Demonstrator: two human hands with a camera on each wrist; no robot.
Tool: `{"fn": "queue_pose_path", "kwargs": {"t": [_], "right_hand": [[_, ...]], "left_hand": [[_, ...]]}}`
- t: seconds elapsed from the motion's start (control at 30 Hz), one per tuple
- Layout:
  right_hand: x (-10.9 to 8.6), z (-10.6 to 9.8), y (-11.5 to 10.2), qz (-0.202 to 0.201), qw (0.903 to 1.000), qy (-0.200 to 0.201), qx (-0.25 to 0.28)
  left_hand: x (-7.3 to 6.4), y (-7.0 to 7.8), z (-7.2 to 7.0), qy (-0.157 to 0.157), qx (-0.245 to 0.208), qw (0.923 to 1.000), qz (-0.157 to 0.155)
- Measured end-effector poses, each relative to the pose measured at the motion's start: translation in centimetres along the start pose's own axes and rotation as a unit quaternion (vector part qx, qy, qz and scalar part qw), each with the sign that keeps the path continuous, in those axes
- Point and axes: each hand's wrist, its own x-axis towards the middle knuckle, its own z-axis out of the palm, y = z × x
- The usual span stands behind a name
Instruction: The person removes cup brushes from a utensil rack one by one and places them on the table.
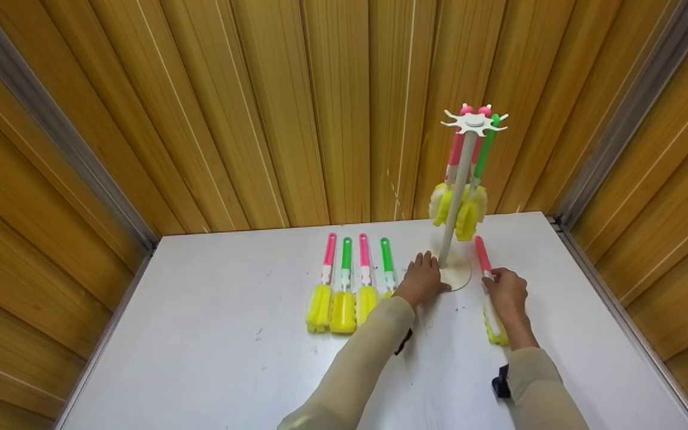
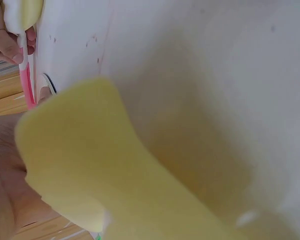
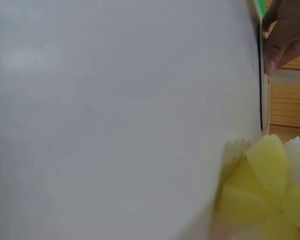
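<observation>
My right hand (image 1: pixel 508 292) pinches the neck of a sponge bottle brush with a pink handle (image 1: pixel 483 255); its yellow-and-white sponge head (image 3: pixel 260 195) points toward me. In the left wrist view, the thumb and fingers of that right hand (image 2: pixel 5 45) close around the white part below the pink. Flat on the round base (image 1: pixel 457 278) of a white stand rests my left hand (image 1: pixel 423 279), fingers extended beside the pole (image 1: pixel 458 197). From the stand's star-shaped top (image 1: pixel 474 123) hang two pink-handled brushes and one green-handled brush (image 1: pixel 485 149), sponges down.
Several sponge brushes (image 1: pixel 344 310) lie in a row left of the stand, pink and green handles alternating. My left forearm partly covers the rightmost one. The white tabletop (image 1: pixel 200 334) is bounded by wood-patterned panels (image 1: pixel 272 119) behind and at both sides.
</observation>
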Motion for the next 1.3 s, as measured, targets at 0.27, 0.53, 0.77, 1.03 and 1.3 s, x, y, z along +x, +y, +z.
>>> {"fn": "queue_pose_path", "kwargs": {"t": [0.27,0.53,0.77,1.03,1.3], "right_hand": [[0.3,0.3,-0.2,-0.022,0.9992,-0.007,-0.032],[0.0,-0.9,-0.5,-0.026,0.9966,-0.061,-0.049],[-0.8,-1.9,-0.9,-0.023,0.9910,-0.109,-0.074],[-0.6,-1.4,-0.9,-0.027,0.9937,-0.073,-0.081],[0.6,-1.1,-1.1,-0.069,0.9926,-0.030,-0.095]], "left_hand": [[-0.5,0.0,-0.3,0.005,-0.001,1.0000,0.007],[-0.2,0.0,0.0,0.004,-0.018,0.9998,0.003],[-0.2,0.0,0.0,0.007,-0.014,0.9999,-0.001],[-0.7,0.2,-0.3,-0.004,-0.028,0.9996,-0.006],[-0.4,0.2,-0.3,0.001,-0.018,0.9998,-0.006]]}}
